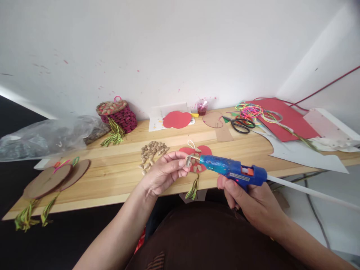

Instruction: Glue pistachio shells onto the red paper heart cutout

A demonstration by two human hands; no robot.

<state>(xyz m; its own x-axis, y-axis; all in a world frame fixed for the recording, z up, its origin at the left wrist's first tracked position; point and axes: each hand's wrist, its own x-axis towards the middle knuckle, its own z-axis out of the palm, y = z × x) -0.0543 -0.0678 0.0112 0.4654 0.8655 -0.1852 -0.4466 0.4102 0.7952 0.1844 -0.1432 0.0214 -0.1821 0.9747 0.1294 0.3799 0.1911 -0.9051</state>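
Observation:
My right hand [250,198] is wrapped round a blue hot glue gun [225,167], with a long white glue stick [303,191] sticking out of its back. Between thumb and fingers, my left hand [165,170] pinches a small pale-brown nutshell [188,161], and the gun's nozzle points at it, touching or nearly so. Below the nozzle lies a red cutout [207,150] with several shells on it, a white loop at its top and a green tassel [192,190] hanging from it. A pile of loose shells [153,150] lies left of it.
At the left are a woven basket of shells [119,116], a plastic bag [53,135] and brown cardboard discs [50,182]. Along the back stand a red cutout [177,120] and a cup of red liquid [201,108]. Scissors [242,125], coloured cords [253,111] and red sheets [295,122] lie right.

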